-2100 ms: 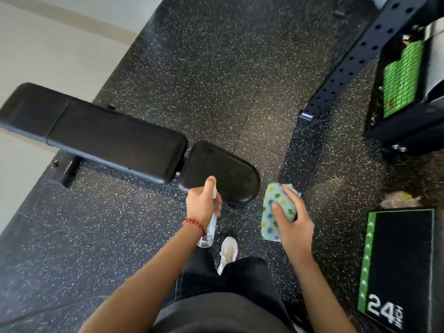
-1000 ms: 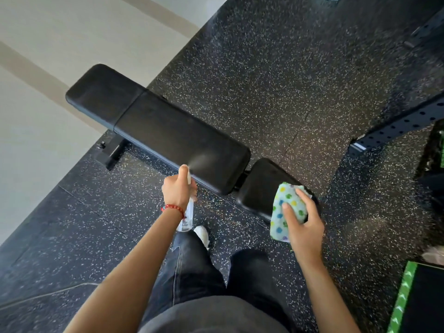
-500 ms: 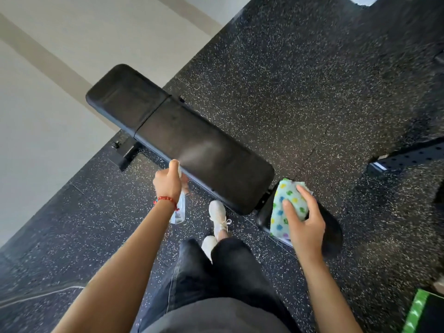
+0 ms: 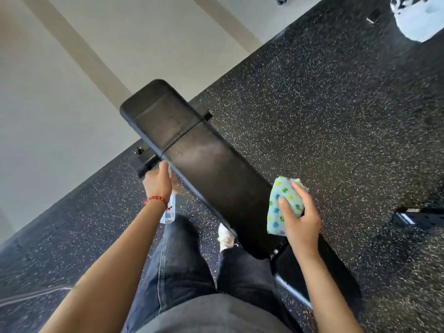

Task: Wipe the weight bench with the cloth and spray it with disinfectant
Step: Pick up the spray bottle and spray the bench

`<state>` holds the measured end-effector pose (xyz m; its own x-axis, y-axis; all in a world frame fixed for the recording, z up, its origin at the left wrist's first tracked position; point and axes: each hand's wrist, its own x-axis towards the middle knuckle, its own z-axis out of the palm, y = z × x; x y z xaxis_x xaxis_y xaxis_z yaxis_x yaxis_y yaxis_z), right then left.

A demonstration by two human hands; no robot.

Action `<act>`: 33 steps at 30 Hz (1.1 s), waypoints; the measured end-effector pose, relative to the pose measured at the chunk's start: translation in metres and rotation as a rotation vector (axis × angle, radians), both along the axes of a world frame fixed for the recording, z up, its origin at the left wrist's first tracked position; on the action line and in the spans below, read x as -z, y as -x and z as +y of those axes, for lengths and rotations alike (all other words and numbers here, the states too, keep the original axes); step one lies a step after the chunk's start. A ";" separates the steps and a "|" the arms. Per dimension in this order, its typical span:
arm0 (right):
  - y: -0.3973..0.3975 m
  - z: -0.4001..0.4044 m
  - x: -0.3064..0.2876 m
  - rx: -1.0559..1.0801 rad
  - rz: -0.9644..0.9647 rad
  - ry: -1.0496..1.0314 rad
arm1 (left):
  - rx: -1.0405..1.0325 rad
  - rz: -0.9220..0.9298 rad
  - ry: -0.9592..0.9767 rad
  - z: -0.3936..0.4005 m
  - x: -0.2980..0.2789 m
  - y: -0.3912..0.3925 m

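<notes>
The left hand (image 4: 156, 182) has its grip closed round the spray bottle (image 4: 168, 212), held at the near edge of the bench (image 4: 211, 169); the right hand (image 4: 301, 219) clasps the folded cloth (image 4: 281, 207) above the pad's near end. Risks, as I judge them: mist drifting past the narrow pad onto the floor (image 4: 324, 116) (slippery underfoot); the cloth missing the far section; a wet bottle slipping.

Bare forearms, no sleeves. Red bead bracelet (image 4: 157, 199) on left wrist, dark grey jeans (image 4: 182, 263), grey shirt hem (image 4: 216, 313), white sneaker (image 4: 225, 235) centre frame.
</notes>
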<state>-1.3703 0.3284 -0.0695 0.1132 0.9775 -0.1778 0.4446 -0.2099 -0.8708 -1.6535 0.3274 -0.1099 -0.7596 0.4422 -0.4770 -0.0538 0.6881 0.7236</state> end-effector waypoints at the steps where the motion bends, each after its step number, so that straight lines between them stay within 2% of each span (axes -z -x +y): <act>1: 0.011 0.007 0.001 -0.010 -0.011 0.001 | -0.004 0.003 -0.005 0.005 0.002 0.012; 7: 0.092 0.033 0.010 0.011 -0.047 0.046 | -0.009 -0.001 0.015 0.039 0.009 0.092; 17: 0.228 0.059 0.011 0.171 -0.020 0.086 | 0.129 0.011 0.046 0.102 0.007 0.226; 26: 0.275 0.080 0.007 0.154 -0.014 0.098 | 0.064 0.024 0.083 0.126 0.022 0.280; 33: 0.281 0.089 0.010 0.074 0.005 0.118 | 0.020 0.049 0.075 0.116 0.014 0.283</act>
